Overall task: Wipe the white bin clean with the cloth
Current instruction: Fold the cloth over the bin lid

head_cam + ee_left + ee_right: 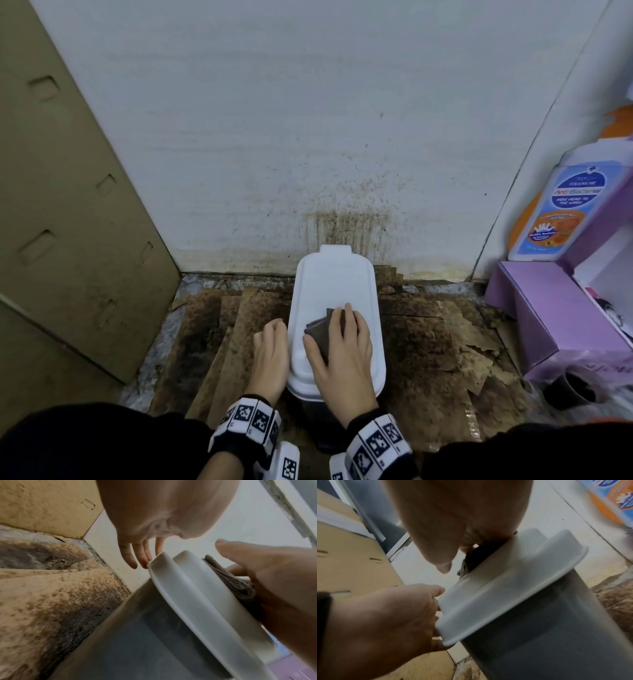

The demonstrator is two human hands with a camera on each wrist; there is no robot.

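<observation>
The white bin stands on the floor against the wall, its white lid closed over a grey body. A dark folded cloth lies on the near half of the lid. My right hand presses flat on the cloth with straight fingers, thumb at the cloth's left edge. My left hand lies along the lid's left rim. Its fingers are nearly straight and touch the rim. The right wrist view shows the cloth squeezed between palm and lid.
Stained cardboard sheets cover the floor around the bin. A tall cardboard box stands at the left. On the right are a purple box, a wash bottle and a small dark pot. The wall behind is splattered brown.
</observation>
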